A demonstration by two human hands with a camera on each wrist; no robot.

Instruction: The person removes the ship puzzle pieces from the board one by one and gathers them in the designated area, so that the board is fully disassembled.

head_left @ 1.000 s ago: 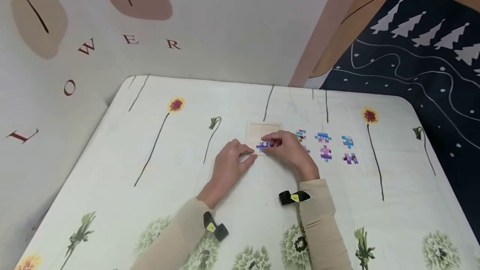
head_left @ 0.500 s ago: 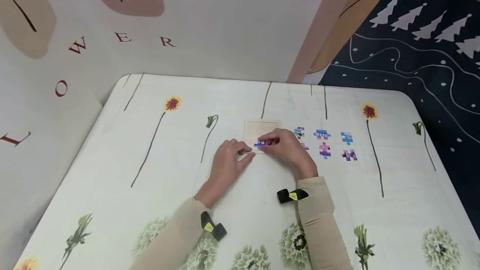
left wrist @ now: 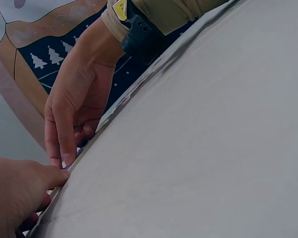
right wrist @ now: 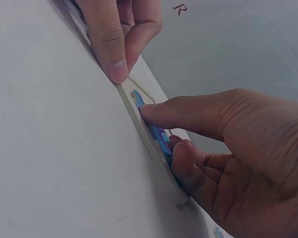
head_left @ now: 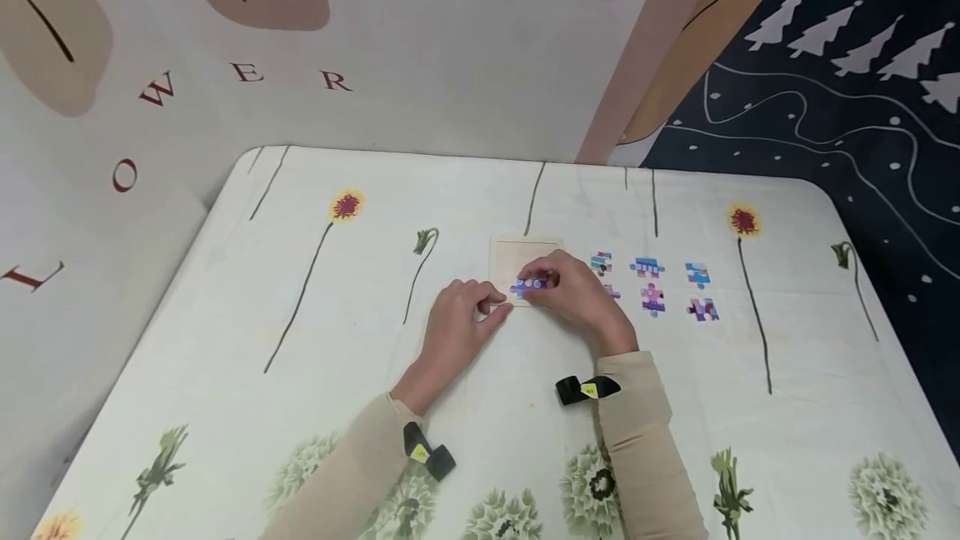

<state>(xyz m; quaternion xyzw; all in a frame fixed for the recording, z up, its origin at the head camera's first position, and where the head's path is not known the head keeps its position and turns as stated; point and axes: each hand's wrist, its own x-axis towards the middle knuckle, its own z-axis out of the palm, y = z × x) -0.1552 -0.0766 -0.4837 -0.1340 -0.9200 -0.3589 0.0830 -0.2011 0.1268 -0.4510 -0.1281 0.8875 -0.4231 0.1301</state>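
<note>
A shallow wooden puzzle tray (head_left: 512, 255) lies on the table. At its near left corner, my left hand (head_left: 459, 322) holds the frame between thumb and fingers. My right hand (head_left: 579, 298) reaches in over the tray's near right side and grips a blue and purple puzzle piece (head_left: 519, 289) between thumb and fingers. From the right wrist, the piece (right wrist: 158, 136) is seen just inside the tray's rim (right wrist: 148, 148), thumb on one end and fingers at the other. Part of the piece is hidden by the right fingers. In the left wrist view, both hands' fingertips meet near the tray edge.
Several loose puzzle pieces lie in two rows right of the tray, among them a blue one (head_left: 647, 267), a pink one (head_left: 652, 298) and a purple one (head_left: 702, 309). A flower-print cloth (head_left: 337, 407) covers the table. A wall (head_left: 450, 65) stands behind it.
Both hands stay at the tray. The right fingers have shifted very slightly on the puzzle piece; the head view has moved a little.
</note>
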